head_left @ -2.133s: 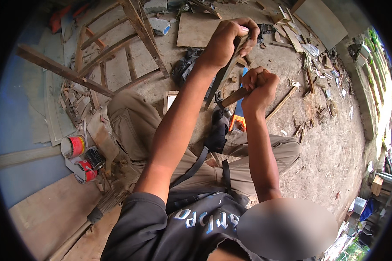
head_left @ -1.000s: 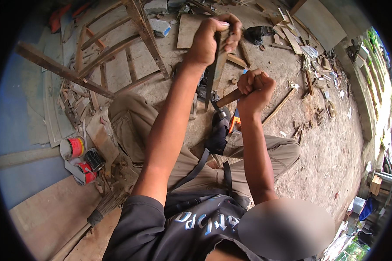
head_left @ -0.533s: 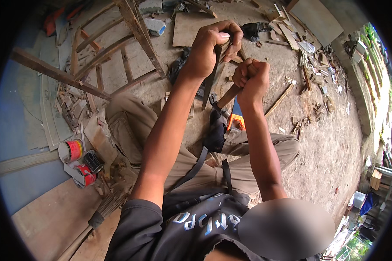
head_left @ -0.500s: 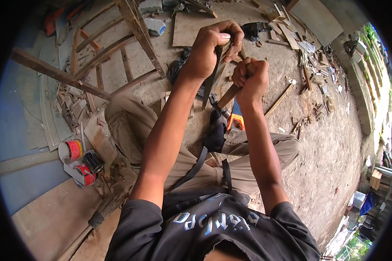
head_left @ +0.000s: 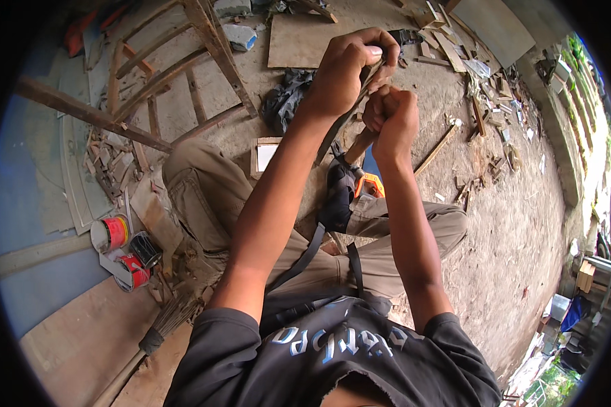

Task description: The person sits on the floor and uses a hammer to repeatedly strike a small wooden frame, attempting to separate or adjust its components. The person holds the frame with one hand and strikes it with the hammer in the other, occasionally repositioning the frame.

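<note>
My left hand point(head_left: 349, 71) is closed around a long, narrow dark strip point(head_left: 332, 139) that looks like wood. The strip slants from my fingers down towards my feet, and my forearm hides part of it. Just right of it and slightly nearer, my right hand point(head_left: 394, 122) makes a fist around a brown wooden stick point(head_left: 360, 147). The lower end of the stick shows below the fist; its other end is hidden behind my hands. Beneath the right forearm lies a handsaw point(head_left: 370, 183) with an orange handle and blue blade, beside my dark-shod foot point(head_left: 336, 200).
A wooden chair-like frame point(head_left: 197, 98) stands at the far left. Paint cans point(head_left: 134, 271) and a stick broom point(head_left: 163, 329) are at the near left. A black plastic bag point(head_left: 285, 102) lies beyond my knee. Wood offcuts point(head_left: 448, 51) litter the far right floor.
My left hand has shifted right, closer to the right hand, and the dark strip has tilted with it. The right hand has barely moved. More of the black bag now shows.
</note>
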Demonstrator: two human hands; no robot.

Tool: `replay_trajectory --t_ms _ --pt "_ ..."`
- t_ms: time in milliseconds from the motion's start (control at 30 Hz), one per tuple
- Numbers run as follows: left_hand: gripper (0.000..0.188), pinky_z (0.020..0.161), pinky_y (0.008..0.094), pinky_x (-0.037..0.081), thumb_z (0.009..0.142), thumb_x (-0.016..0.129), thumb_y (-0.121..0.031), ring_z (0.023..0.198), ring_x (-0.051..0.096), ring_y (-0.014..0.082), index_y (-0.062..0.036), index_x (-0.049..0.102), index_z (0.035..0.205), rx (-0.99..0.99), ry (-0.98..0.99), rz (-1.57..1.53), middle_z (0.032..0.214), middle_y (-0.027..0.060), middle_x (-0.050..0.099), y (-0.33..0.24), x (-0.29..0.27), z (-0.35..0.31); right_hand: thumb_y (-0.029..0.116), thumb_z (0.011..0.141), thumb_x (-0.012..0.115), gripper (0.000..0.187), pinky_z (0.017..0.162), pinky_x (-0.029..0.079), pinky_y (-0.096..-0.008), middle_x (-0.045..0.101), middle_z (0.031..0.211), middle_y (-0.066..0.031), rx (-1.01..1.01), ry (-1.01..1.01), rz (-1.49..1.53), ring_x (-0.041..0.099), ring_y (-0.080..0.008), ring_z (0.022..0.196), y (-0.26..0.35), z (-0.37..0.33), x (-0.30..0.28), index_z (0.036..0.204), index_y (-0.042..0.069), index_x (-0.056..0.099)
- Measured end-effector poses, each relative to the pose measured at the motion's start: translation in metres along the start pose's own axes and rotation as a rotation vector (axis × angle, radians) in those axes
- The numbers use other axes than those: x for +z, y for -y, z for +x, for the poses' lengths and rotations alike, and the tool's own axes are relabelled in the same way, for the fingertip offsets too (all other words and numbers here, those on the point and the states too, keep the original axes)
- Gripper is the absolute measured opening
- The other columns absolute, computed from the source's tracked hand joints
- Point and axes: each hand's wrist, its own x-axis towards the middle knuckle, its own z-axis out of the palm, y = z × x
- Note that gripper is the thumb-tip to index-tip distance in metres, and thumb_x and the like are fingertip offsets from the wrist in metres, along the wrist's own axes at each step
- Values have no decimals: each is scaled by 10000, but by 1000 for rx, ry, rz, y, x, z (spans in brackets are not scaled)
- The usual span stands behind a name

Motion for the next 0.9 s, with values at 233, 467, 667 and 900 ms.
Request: replay_trajectory --t_ms 233,467,667,900 --pt "257 490 251 369 840 398 -275 495 401 109 -47 515 855 -23 -87 -149 608 9 427 5 -47 26 280 830 340 338 467 267 -282 385 536 -55 -106 96 229 318 -125 485 -22 -17 -31 639 14 422" --pt "276 544 279 357 832 351 -286 525 374 122 -49 494 841 12 -4 -110 625 18 403 -3 -74 28 291 829 336 322 488 257 -293 330 546 -42 -128 79 457 300 -150 502 -41 -15 -36 632 42 388" --pt "279 553 280 357 829 360 -295 531 375 125 -54 498 844 -22 -21 -144 630 16 404 -1 -77 29 284 819 354 303 475 249 -292 317 530 -42 -104 -32 437 292 -146 493 -30 -8 -20 627 50 373" --pt "243 484 260 374 836 432 -313 485 407 128 -78 492 817 -74 -97 -249 595 6 417 1 -89 32 293 823 362 333 466 242 -291 316 521 -40 -180 28 405 294 -141 481 -38 -10 -23 608 39 367"
